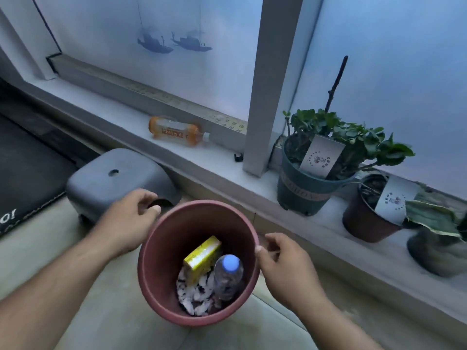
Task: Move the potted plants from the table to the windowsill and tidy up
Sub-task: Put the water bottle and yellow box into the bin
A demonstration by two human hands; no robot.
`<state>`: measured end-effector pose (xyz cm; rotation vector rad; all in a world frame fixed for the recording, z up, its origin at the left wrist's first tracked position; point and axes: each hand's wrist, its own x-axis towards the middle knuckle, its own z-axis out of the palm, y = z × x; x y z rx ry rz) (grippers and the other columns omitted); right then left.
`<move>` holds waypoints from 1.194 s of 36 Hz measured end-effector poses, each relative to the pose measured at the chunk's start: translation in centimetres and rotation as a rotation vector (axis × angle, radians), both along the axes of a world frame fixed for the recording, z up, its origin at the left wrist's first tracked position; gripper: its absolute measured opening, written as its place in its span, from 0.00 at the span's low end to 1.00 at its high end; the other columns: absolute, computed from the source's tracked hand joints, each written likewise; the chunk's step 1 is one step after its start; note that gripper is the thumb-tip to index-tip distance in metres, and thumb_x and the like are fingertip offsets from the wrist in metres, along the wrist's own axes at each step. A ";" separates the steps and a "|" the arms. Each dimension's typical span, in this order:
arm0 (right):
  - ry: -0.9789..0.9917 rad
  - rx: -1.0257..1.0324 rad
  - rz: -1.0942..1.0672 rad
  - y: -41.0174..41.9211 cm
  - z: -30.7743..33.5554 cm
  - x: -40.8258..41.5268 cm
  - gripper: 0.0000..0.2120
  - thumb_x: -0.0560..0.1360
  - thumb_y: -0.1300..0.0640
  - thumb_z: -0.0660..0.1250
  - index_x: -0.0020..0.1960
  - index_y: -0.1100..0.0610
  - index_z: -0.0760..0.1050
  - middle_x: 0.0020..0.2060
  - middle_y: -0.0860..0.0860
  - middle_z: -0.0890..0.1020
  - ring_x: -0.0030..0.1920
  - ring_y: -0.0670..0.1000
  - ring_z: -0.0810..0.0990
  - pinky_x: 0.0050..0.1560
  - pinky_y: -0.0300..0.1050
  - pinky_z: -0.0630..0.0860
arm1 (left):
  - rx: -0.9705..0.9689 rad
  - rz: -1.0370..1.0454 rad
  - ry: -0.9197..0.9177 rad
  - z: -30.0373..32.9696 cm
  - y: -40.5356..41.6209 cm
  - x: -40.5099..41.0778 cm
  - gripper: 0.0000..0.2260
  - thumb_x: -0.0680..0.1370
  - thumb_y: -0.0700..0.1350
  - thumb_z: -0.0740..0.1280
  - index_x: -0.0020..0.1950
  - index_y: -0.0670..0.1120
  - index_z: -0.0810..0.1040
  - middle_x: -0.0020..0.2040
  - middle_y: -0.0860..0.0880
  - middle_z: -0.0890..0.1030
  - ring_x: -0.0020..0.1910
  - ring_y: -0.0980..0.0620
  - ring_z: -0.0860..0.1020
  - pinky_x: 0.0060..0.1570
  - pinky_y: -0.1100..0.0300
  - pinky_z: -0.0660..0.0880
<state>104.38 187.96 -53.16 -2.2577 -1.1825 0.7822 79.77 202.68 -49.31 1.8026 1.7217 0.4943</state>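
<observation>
Standing along the windowsill at the right of the frame are three potted plants: a leafy one in a teal pot, a brown pot beside it with a white card stuck in, and a grey pot at the right edge under a large drooping leaf. Lower centre, a reddish bucket sits between both hands. It contains a yellow box, a clear bottle with a blue cap and white crumpled scraps. The left hand has curled fingers at the bucket's upper-left rim; whether it grips cannot be told. The right hand pinches the right rim with thumb and fingers. An orange-labelled bottle lies on its side on the sill, centre frame. A grey stool stands on the floor at left.
</observation>
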 end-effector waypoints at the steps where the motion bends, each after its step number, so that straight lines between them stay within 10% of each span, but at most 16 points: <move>1: 0.075 -0.024 -0.061 -0.3 -0.5 -0.2 0.16 0.79 0.44 0.66 0.63 0.48 0.78 0.55 0.45 0.83 0.56 0.49 0.81 0.58 0.46 0.77 | -0.001 0.038 -0.010 -0.5 -0.5 -0.9 0.11 0.80 0.45 0.68 0.63 0.46 0.79 0.57 0.50 0.81 0.54 0.52 0.77 0.56 0.57 0.70; 6: 0.484 -0.077 -0.188 -0.7 -2.0 -1.7 0.15 0.82 0.50 0.59 0.48 0.56 0.80 0.38 0.52 0.85 0.41 0.55 0.87 0.36 0.48 0.84 | -0.297 0.074 -0.112 -4.0 -3.1 -3.4 0.13 0.83 0.53 0.60 0.48 0.49 0.81 0.42 0.49 0.85 0.42 0.49 0.82 0.48 0.44 0.83; 12: 0.467 -0.048 -0.206 -0.3 -1.9 -2.1 0.17 0.83 0.55 0.57 0.44 0.66 0.76 0.27 0.54 0.79 0.25 0.51 0.79 0.36 0.55 0.84 | -0.303 0.091 -0.244 -5.0 -3.8 -2.6 0.14 0.85 0.47 0.60 0.47 0.45 0.82 0.38 0.41 0.85 0.31 0.48 0.82 0.32 0.53 0.80; 20: 0.452 -0.009 -0.221 0.0 -1.5 -2.0 0.17 0.84 0.56 0.58 0.40 0.59 0.76 0.28 0.54 0.80 0.26 0.50 0.79 0.30 0.44 0.80 | -0.270 0.089 -0.248 -4.7 -2.9 -1.8 0.13 0.85 0.48 0.60 0.47 0.47 0.82 0.36 0.43 0.86 0.31 0.46 0.82 0.33 0.51 0.80; 27: 0.380 -0.016 -0.239 1.0 -1.7 -1.7 0.17 0.83 0.54 0.58 0.43 0.60 0.80 0.30 0.57 0.84 0.28 0.56 0.83 0.38 0.63 0.84 | -0.281 0.082 -0.257 -4.7 -2.0 -0.4 0.12 0.85 0.48 0.60 0.49 0.47 0.82 0.37 0.43 0.87 0.33 0.42 0.85 0.36 0.48 0.83; 43: 0.324 -0.002 -0.289 5.9 -1.8 1.7 0.19 0.85 0.50 0.54 0.47 0.56 0.79 0.39 0.58 0.86 0.40 0.58 0.87 0.41 0.59 0.86 | -0.325 0.074 -0.326 -5.4 2.4 3.5 0.12 0.85 0.50 0.60 0.52 0.47 0.80 0.40 0.42 0.86 0.35 0.44 0.85 0.41 0.46 0.84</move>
